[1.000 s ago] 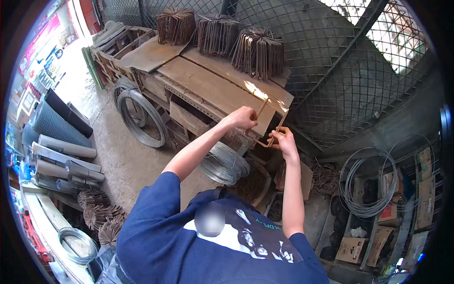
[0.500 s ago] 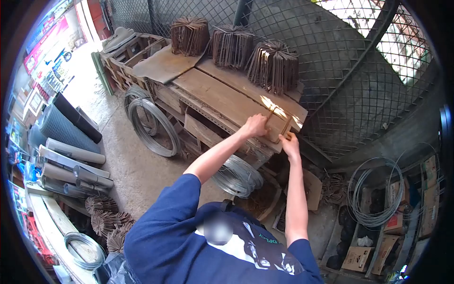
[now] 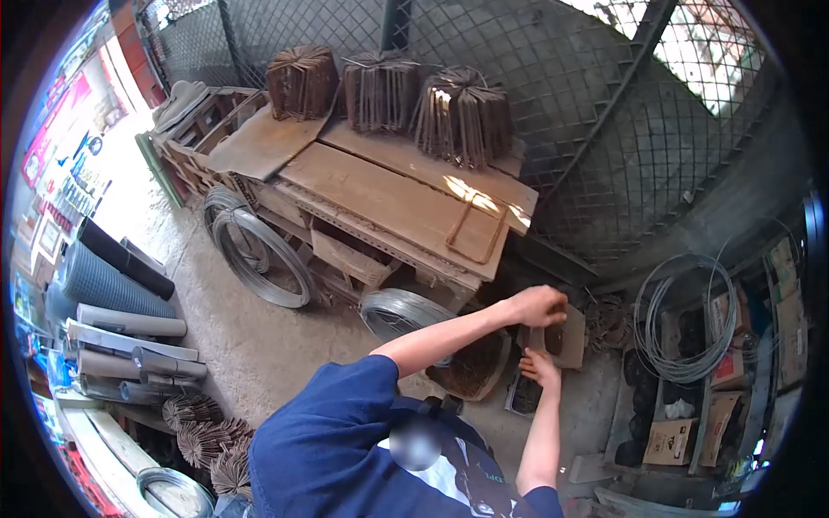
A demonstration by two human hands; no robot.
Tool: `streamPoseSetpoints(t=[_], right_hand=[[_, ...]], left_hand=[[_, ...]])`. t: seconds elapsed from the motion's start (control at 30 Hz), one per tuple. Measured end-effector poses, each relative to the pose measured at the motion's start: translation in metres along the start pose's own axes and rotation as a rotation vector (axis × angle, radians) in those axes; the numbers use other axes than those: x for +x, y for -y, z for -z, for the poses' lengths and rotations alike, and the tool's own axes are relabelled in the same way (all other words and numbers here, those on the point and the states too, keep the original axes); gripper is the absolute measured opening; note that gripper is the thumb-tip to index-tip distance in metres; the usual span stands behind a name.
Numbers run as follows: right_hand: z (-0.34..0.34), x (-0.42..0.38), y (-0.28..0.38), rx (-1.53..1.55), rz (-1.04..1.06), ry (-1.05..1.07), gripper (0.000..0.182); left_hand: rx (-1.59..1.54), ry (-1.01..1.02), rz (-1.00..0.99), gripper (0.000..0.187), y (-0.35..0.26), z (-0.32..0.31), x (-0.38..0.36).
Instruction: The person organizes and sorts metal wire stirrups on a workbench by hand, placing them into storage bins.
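A rectangular ring of bent rusty steel rod point(image 3: 475, 231) lies flat on the right end of the wooden workbench point(image 3: 380, 194). Both my hands are away from it, below the bench's right corner. My left hand point(image 3: 541, 306) hangs above an open cardboard box point(image 3: 572, 335), its fingers loosely bent and nothing visible in them. Just below it, my right hand point(image 3: 541, 369) is beside the box, its fingers apart and nothing seen in the grasp. The box's contents are mostly hidden by my hands.
Bundles of rusty rod rings point(image 3: 464, 116) stand along the bench's back, before a mesh fence point(image 3: 596, 112). Wire coils point(image 3: 259, 250) lean against the bench front. Mesh rolls point(image 3: 129, 321) lie at left; a wire coil point(image 3: 686, 319) and boxes point(image 3: 669, 440) are at right.
Both hands have let go of the rod ring on the bench and moved down and right to the cardboard box. The ring stays on the bench. My view has shifted slightly.
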State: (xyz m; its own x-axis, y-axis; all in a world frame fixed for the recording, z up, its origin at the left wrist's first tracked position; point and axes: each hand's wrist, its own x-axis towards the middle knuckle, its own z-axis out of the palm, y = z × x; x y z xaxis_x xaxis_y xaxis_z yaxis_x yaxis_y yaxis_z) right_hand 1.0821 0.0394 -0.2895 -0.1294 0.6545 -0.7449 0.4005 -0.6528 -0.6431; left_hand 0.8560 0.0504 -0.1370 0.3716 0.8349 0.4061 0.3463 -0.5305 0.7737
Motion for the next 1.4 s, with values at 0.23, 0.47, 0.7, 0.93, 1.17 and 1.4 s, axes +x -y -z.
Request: streamPoseSetpoints(t=[0.23, 0.47, 0.7, 0.93, 1.17, 1.4], right_hand=[[0.082, 0.038, -0.113, 0.144, -0.227, 0.008, 0.039], [0.119, 0.095, -0.203, 0.238, -0.32, -0.06, 0.035], [0.086, 0.123, -0.31, 0.015, -0.423, 0.059, 0.031], [0.034, 0.213, -0.45, -0.051, -0.483, 0.137, 0.021], [0.005, 0.348, -0.513, -0.562, -0.127, 0.127, 0.054], [0.002, 0.461, -0.409, -0.695, 0.133, -0.052, 0.044]], left_hand=[[-0.028, 0.351, 0.162, 0.024, 0.035, -0.132, -0.01], [0.147, 0.734, 0.583, 0.042, 0.173, -0.291, -0.111], [-0.019, 0.769, 0.986, 0.036, 0.227, -0.381, -0.319], [-0.086, 0.907, 1.444, 0.036, 0.235, -0.398, -0.344], [0.048, 0.631, 1.254, 0.031, 0.366, -0.452, -0.378], [0.211, 0.699, 1.115, 0.027, 0.48, -0.484, -0.34]])
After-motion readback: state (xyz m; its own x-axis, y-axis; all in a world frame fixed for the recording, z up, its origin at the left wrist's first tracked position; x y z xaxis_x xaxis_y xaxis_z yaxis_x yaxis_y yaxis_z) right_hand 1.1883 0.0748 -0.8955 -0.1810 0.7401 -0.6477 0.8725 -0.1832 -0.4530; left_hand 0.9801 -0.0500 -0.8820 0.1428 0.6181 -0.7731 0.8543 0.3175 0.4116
